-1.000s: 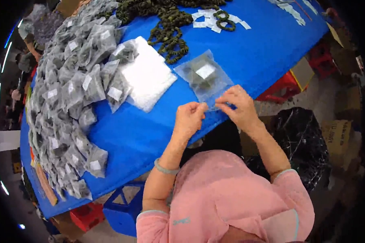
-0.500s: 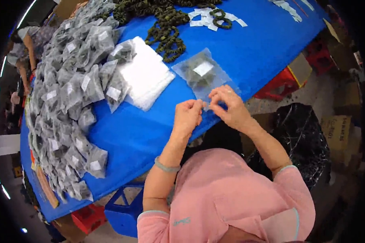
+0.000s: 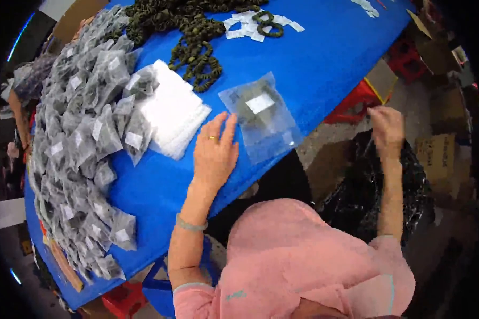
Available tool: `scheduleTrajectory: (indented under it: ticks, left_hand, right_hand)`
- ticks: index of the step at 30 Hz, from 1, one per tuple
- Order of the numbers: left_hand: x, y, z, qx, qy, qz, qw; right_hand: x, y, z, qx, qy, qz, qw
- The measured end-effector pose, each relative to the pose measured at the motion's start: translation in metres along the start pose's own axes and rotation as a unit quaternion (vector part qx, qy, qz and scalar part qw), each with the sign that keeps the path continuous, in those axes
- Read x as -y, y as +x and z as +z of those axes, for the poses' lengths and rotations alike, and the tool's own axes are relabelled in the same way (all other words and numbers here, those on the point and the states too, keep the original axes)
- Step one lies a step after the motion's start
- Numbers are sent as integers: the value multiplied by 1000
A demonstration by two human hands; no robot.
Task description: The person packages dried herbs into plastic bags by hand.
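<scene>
A translucent bag [image 3: 282,125] holding something dark green, with a white label [image 3: 260,103] in it, lies at the table's near edge. My left hand [image 3: 216,151], with a ring on one finger, is spread just left of this bag, over the blue table, and holds nothing. Out past the table edge on the right, my right hand [image 3: 387,127] is raised over the floor side. Its fingers are curled together, and whatever they may hold is too small to make out. A white stack of sheets [image 3: 174,114] lies left of the bag.
Many filled bags [image 3: 74,135] are heaped along the left. Dark green ruffled rings [image 3: 197,56] and white labels [image 3: 239,26] lie at the back. Right of the table are a red stool [image 3: 351,103], a black plastic bag [image 3: 410,186] and cartons [image 3: 435,157]. Another person's arm [image 3: 19,119] shows far left.
My hands have parted. The left one moved left and spread its fingers; the right one swung away to the right, off the table. The bag now lies untouched, and the view has shifted slightly.
</scene>
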State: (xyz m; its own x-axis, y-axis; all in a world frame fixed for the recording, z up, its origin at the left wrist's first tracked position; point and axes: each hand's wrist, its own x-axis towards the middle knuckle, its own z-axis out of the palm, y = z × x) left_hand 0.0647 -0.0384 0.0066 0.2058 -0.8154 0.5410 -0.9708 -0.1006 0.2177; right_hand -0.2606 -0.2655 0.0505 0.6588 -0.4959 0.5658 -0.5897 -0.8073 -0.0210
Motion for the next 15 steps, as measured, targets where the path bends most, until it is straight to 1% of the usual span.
scheduleTrajectory:
  ticks: [1, 2, 3, 5, 6, 7, 8, 9, 10, 11, 13, 15]
  left_hand:
    - [0, 0, 1, 0, 4, -1, 1000]
    - [0, 0, 3, 0, 1, 36, 999]
    - [-1, 1, 5, -2, -1, 72, 997]
    - [-2, 1, 8, -2, -5, 141, 990]
    - [-2, 0, 10, -4, 2, 138, 990]
    - [-3, -4, 11, -9, -67, 58, 996]
    - [-5, -8, 13, -14, -137, -22, 990]
    - [-8, -10, 15, -20, -206, -101, 973]
    - [-10, -12, 16, -24, -274, -177, 945]
    - [-13, -12, 17, -24, -274, -177, 945]
    - [-19, -11, 17, -32, -342, -281, 896]
    - [-23, -9, 18, -40, -405, -381, 830]
  right_hand:
    - [30, 17, 25, -7, 24, -86, 996]
    - [52, 25, 49, -16, 47, -172, 984]
    - [65, 29, 64, 24, 61, -233, 970]
    - [77, 37, 87, 49, 133, -308, 941]
    - [79, 40, 95, 70, 191, -302, 932]
    - [81, 45, 97, 102, 308, -250, 912]
    - [88, 43, 100, 135, 439, -99, 883]
    - [95, 40, 102, 163, 550, 58, 817]
    - [99, 43, 103, 158, 588, 105, 786]
    - [103, 44, 105, 157, 589, 106, 786]
    - [113, 42, 109, 120, 593, 142, 783]
    - [120, 42, 112, 83, 596, 177, 779]
